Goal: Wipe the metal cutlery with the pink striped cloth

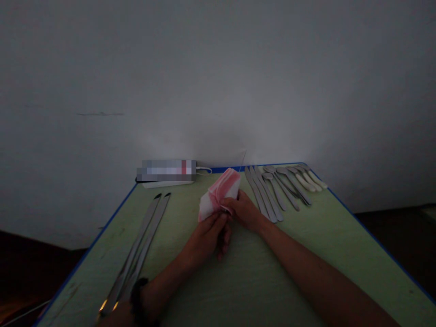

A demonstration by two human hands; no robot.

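Both my hands meet at the middle of a pale green table (306,254) on a folded pink and white cloth (220,193). My left hand (207,238) pinches the cloth's near white corner from below. My right hand (243,211) grips the cloth's right side, fingers curled round it. The cloth is lifted a little and tilted up toward the far edge.
Several knives (264,195) and spoons (289,184) lie in a row at the far right of the table. A long pair of metal tongs (139,252) lies along the left side. A blurred box (166,171) sits at the far edge against a grey wall.
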